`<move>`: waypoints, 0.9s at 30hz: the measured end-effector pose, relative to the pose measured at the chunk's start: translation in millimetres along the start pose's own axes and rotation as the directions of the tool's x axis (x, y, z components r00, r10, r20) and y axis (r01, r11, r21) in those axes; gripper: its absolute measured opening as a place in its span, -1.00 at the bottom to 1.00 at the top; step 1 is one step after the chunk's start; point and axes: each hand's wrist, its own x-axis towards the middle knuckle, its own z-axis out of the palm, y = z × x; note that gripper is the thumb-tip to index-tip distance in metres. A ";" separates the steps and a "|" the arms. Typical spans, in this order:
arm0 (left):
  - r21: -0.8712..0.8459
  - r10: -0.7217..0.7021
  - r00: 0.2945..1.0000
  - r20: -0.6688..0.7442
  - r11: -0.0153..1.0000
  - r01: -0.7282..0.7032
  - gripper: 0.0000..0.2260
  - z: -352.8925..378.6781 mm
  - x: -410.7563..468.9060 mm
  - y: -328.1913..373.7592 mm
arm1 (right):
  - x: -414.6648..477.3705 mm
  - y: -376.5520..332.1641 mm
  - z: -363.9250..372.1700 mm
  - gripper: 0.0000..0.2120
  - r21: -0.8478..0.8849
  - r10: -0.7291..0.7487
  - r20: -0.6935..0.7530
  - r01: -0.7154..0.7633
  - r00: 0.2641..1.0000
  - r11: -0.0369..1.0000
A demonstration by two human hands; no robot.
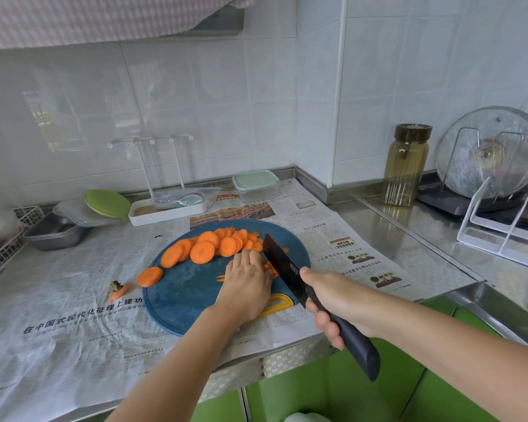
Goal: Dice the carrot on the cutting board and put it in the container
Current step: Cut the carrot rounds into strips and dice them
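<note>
A round blue cutting board (180,300) lies on newspaper. Many orange carrot slices (214,246) are heaped along its far side, and one slice (149,276) sits at its left rim. My left hand (247,281) presses down on a few carrot pieces, with thin strips (269,267) showing by the fingertips. My right hand (333,303) grips the dark handle of a black cleaver (282,266), whose blade stands just right of my left fingers. A clear container with a pale green lid (256,185) stands behind the board.
The carrot top (118,290) lies on the newspaper left of the board. A white tray (165,211), metal trays (55,233) and a green pad (107,205) line the back left. A jar (406,169) and a lid rack (494,190) stand at the right.
</note>
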 end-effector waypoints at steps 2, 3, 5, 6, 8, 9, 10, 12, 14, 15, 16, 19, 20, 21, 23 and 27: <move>0.004 0.007 1.000 -0.001 1.000 -0.007 -0.81 0.6 0.1 -0.7 | 0.8 0.3 -0.7 -0.45 -0.007 0.015 0.014 -0.015 1.000 1.000; 0.005 0.010 1.000 -0.006 1.000 -0.010 -0.81 0.9 0.3 -1.1 | 1.3 -0.1 -0.8 -0.44 -0.018 0.018 0.021 -0.018 1.000 1.000; 0.011 0.017 1.000 -0.012 1.000 -0.017 -0.82 3.3 1.0 -2.0 | 1.3 -1.9 -0.2 -0.44 -0.037 0.035 0.029 -0.034 0.999 0.999; 0.011 0.019 1.000 -0.017 1.000 -0.019 -0.82 3.8 1.2 -2.8 | 1.7 -3.0 1.1 -0.43 -0.058 0.041 0.025 -0.040 0.999 0.998; -0.003 0.020 1.000 -0.012 1.000 -0.020 -0.84 5.3 1.3 -3.4 | 4.2 -4.8 7.2 -0.40 -0.133 0.047 0.009 -0.045 0.999 0.990; -0.011 0.019 1.000 -0.009 1.000 -0.019 -0.86 5.3 1.2 -3.2 | 4.7 -5.5 11.1 -0.38 -0.179 0.053 -0.008 -0.054 0.999 0.982; -0.018 0.018 1.000 -0.005 1.000 -0.019 -0.86 5.4 1.1 -3.6 | 4.8 -6.3 15.4 -0.39 -0.224 0.052 -0.028 -0.057 0.998 0.973; -0.047 0.014 1.000 -0.007 0.999 -0.014 -0.87 5.3 0.9 -3.3 | 5.8 -8.4 22.1 -0.42 -0.284 0.035 -0.044 -0.046 0.998 0.958; -0.087 0.016 1.000 -0.018 0.996 -0.017 -0.85 4.7 0.8 -2.9 | 4.8 -10.9 25.2 -0.37 -0.288 0.084 -0.045 -0.094 0.995 0.953; -0.098 0.018 1.000 -0.021 0.995 -0.020 -0.83 4.5 0.9 -2.3 | 4.9 -11.0 25.1 -0.35 -0.274 0.103 -0.058 -0.115 0.993 0.955; -0.101 0.016 1.000 -0.024 0.995 -0.019 -0.82 4.4 0.9 -2.2 | 5.4 -10.8 24.7 -0.34 -0.259 0.103 -0.069 -0.117 0.992 0.959; -0.093 -0.013 0.999 -0.034 0.996 0.010 -0.84 5.5 1.3 -1.7 | 7.1 -6.2 21.3 -0.36 -0.217 0.071 -0.085 -0.088 0.994 0.972; -0.084 -0.022 0.999 -0.034 0.996 0.019 -0.83 5.7 1.2 -1.2 | 7.9 -4.3 19.8 -0.36 -0.195 0.058 -0.083 -0.073 0.995 0.978; -0.080 -0.029 0.999 -0.034 0.996 0.026 -0.82 5.5 1.2 -0.7 | 8.5 -2.6 18.2 -0.36 -0.173 0.048 -0.082 -0.061 0.996 0.983; -0.079 -0.035 0.999 -0.030 0.996 0.032 -0.80 4.7 1.2 0.6 | 9.6 -0.3 15.7 -0.37 -0.152 0.028 -0.081 -0.040 0.996 0.988; -0.088 -0.036 0.999 -0.040 0.996 0.033 -0.76 3.2 -0.2 1.4 | 10.8 2.0 7.1 -0.46 -0.096 -0.002 -0.043 -0.003 0.999 0.995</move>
